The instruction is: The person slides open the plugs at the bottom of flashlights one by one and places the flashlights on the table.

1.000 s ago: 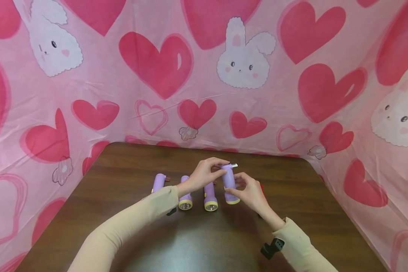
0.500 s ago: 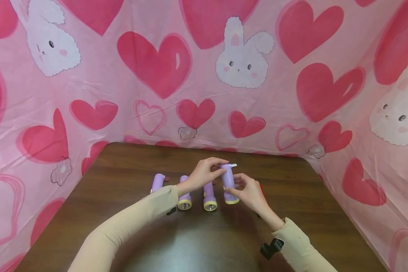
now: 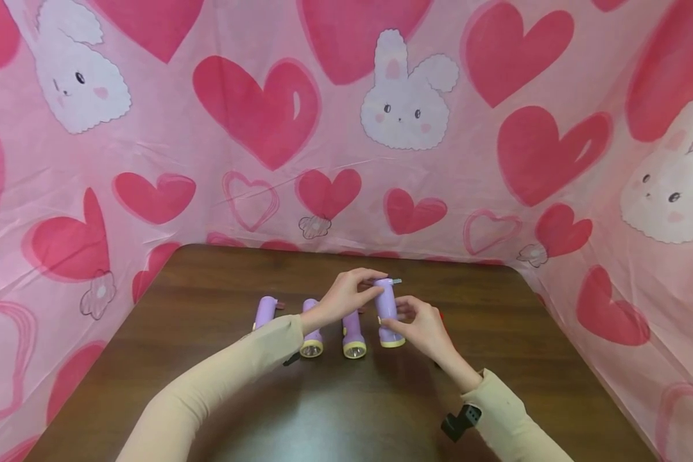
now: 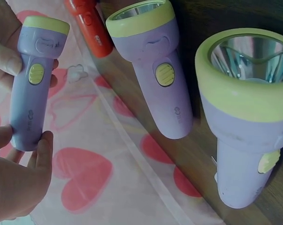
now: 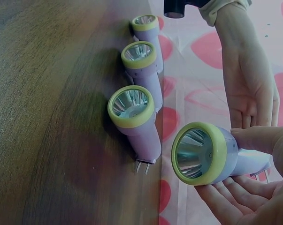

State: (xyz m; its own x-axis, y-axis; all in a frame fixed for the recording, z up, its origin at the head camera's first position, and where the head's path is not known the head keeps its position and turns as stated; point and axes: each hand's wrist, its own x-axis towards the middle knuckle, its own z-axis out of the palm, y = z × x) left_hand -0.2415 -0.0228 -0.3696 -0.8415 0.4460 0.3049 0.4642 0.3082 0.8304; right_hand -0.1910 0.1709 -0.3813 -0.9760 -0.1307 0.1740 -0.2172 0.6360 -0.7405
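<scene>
Both hands, left hand [image 3: 346, 296] and right hand [image 3: 420, 327], remain clamped on the purple flashlight [image 3: 386, 309] at frame centre, barely shifted, so it is still being handled.

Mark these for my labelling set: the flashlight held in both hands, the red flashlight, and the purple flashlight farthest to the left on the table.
held flashlight [image 3: 387, 308], head view, purple barrel.
red flashlight [image 4: 92, 23], left wrist view, body.
leftmost flashlight [image 3: 264, 312], head view, barrel.

Both hands grip a purple plastic flashlight with yellow-green rim [image 4: 32, 84]; two matching flashlights [image 4: 157, 70] lie beside a red flashlight [image 4: 90, 26].
</scene>
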